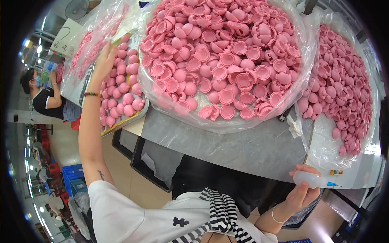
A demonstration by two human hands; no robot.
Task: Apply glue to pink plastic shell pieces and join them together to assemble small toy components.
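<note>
My left arm reaches far out to the left, and my left hand [104, 62] is at the edge of a shallow tray [140, 114] of round pink plastic balls [120, 87]. Its fingers look stretched out, with no object visible in them. At the lower right, my right hand [300, 195] is closed around a small translucent squeeze bottle [306, 178]. The bottle lies tilted sideways, its blue needle tip [331, 184] pointing right. In front of me, a clear plastic bag [227, 126] holds a large heap of pink half shells [227, 60].
A second bag of pink pieces [342, 85] lies on the right, beside a small orange-labelled item [336, 172]. Dark bins [156, 164] stand below the grey tabletop [219, 148]. Beyond my left arm are a pale box [66, 37] and a seated co-worker [50, 101].
</note>
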